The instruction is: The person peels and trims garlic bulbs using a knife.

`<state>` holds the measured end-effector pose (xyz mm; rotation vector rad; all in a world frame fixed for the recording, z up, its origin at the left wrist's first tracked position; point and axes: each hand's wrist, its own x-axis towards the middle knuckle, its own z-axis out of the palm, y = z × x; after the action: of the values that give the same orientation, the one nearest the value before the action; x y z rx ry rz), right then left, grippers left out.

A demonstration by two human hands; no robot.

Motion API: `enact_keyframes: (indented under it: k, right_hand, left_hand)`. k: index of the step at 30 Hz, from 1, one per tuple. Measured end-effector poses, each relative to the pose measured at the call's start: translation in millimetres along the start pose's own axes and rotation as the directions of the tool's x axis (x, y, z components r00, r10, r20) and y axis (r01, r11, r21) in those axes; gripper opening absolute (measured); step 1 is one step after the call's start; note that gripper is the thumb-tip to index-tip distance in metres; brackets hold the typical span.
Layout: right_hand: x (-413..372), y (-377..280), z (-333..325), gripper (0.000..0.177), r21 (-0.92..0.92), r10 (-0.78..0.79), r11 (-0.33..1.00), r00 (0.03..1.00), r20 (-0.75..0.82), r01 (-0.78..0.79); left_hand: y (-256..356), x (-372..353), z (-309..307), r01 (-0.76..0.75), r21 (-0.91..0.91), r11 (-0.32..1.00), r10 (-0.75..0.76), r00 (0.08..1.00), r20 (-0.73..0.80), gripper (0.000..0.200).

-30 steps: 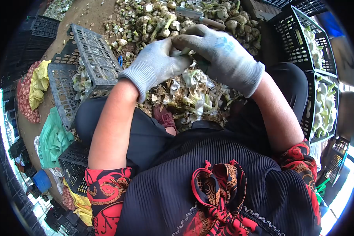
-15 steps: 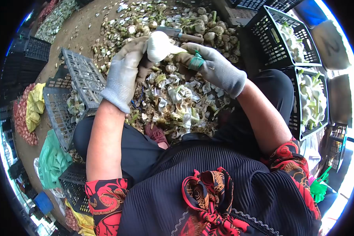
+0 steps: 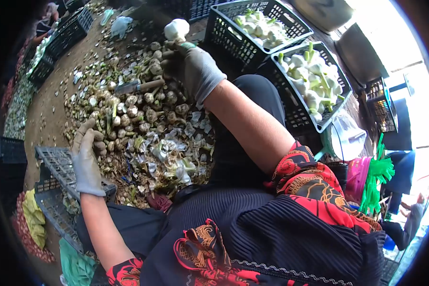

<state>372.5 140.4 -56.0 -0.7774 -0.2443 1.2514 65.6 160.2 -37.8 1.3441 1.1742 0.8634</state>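
Note:
My right hand [image 3: 198,69], in a grey glove with green tape at a finger, grips a clean white garlic bulb [image 3: 176,29] held up near the crates. My left hand [image 3: 86,159], gloved too, is over the left side of the garlic pile with its fingers loosely bent and apart, and I see nothing in it. Between the hands, a knife [image 3: 151,85] with a wooden handle lies on the heap of unpeeled garlic bulbs [image 3: 150,114]. Peeled skins [image 3: 169,152] are strewn nearer my legs.
Two black crates hold white garlic bulbs: the far crate [image 3: 224,40] and the near crate [image 3: 293,119] beside my right knee. A grey crate [image 3: 57,188] leans at my left. Beyond it are a yellow sack [image 3: 35,217] and a green bag [image 3: 76,264].
My hands have parted. The right hand has carried the garlic bulb toward the crates, while the left let go and moved left. The view has turned to the right.

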Motion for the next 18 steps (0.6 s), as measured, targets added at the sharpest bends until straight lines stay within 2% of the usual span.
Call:
enact_keyframes:
  k: [3, 6, 8, 10, 12, 14, 15, 16, 17, 18]
  right_hand:
    - [-2.9, -21.7, -6.2, 0.018, 0.090, -0.104, 0.989, 0.989, -0.109, 0.114]
    - [6.3, -41.2, -22.0, 0.017, 0.385, -0.100, 0.919, 0.995, 0.028, 0.082]
    - [6.8, -54.9, -30.2, 0.018, 0.406, -0.177, 0.895, 0.982, -0.064, 0.188]
    - [-3.6, -75.5, -38.4, 0.020, 0.420, -0.254, 0.876, 0.967, -0.016, 0.237]
    - [-13.0, -99.3, -46.0, 0.024, 0.303, -0.288, 0.895, 0.943, -0.166, 0.327]
    - [19.7, -135.0, -101.3, 0.027, 0.284, -0.411, 0.842, 0.887, -0.211, 0.458]
    - [51.1, -172.7, -174.7, 0.028, 0.107, -0.489, 0.865, 0.871, -0.032, 0.490]
    - [35.8, -201.3, -173.4, 0.028, -0.096, -0.514, 0.855, 0.808, -0.288, 0.510]
    - [53.6, -247.8, -257.4, 0.029, -0.014, -0.411, 0.891, 0.817, 0.404, 0.454]
    - [-2.6, -223.8, -169.3, 0.030, -0.113, -0.593, 0.805, 0.793, -0.137, 0.583]
  left_hand:
    - [-3.0, 1.5, 1.7, -0.019, 0.045, 0.999, 0.018, 0.999, 0.031, 0.037]
    - [-2.5, 0.9, 5.5, -0.015, 0.121, 0.993, 0.009, 0.999, 0.050, 0.035]
    - [-0.6, -0.2, 8.4, -0.033, 0.134, 0.991, 0.023, 0.997, 0.073, 0.035]
    - [0.5, -0.3, 9.2, -0.029, 0.135, 0.990, 0.016, 0.995, 0.097, 0.035]
    - [-4.2, 2.7, 9.0, -0.021, 0.107, 0.994, 0.007, 0.991, 0.134, 0.034]
    - [5.6, -2.4, 16.0, -0.011, 0.082, 0.997, 0.002, 0.995, 0.102, 0.031]
    - [8.4, -6.1, 17.8, -0.026, 0.100, 0.995, 0.016, 0.995, 0.100, 0.030]
    - [10.3, -6.6, 17.2, -0.042, 0.123, 0.992, 0.029, 0.994, 0.104, 0.029]
    - [11.1, -6.9, 17.2, -0.043, 0.107, 0.993, 0.031, 0.993, 0.112, 0.029]
    - [10.3, -6.8, 15.6, -0.045, 0.088, 0.995, 0.034, 0.992, 0.124, 0.029]
